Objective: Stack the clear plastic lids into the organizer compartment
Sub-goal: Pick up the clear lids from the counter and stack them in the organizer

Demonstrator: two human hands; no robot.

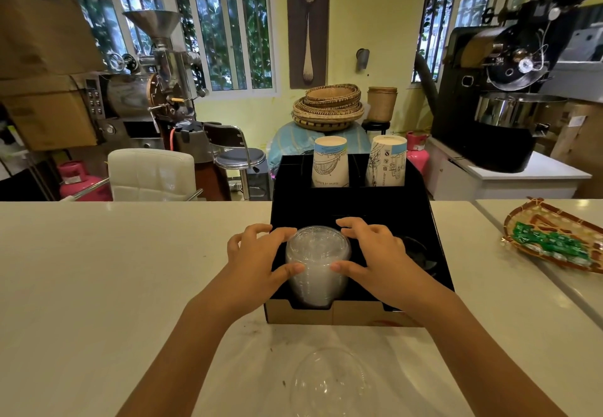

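The head view looks down on two bare hands cupped around a stack of clear plastic lids [318, 265]. The left hand [257, 258] presses the stack's left side, thumb low on the front and fingers curled over the back rim; the right hand [375, 253] mirrors it on the right, so both hands are half closed and hold the stack between them. The stack sits in the front-left compartment of a black organizer [352, 207], its base down behind the notched cardboard front wall. In the compartment just right of it lies something dark (lids perhaps, too dim to tell) [419, 252], partly covered by the right wrist. Two printed paper cup stacks [330, 162] [387, 162] stand upside down in the rear slots. On the white counter [114, 269] near the viewer lies a loose clear dome lid [329, 384], apart from the organizer. To the far right, a woven tray of green packets [554, 240] sits on the adjoining counter.
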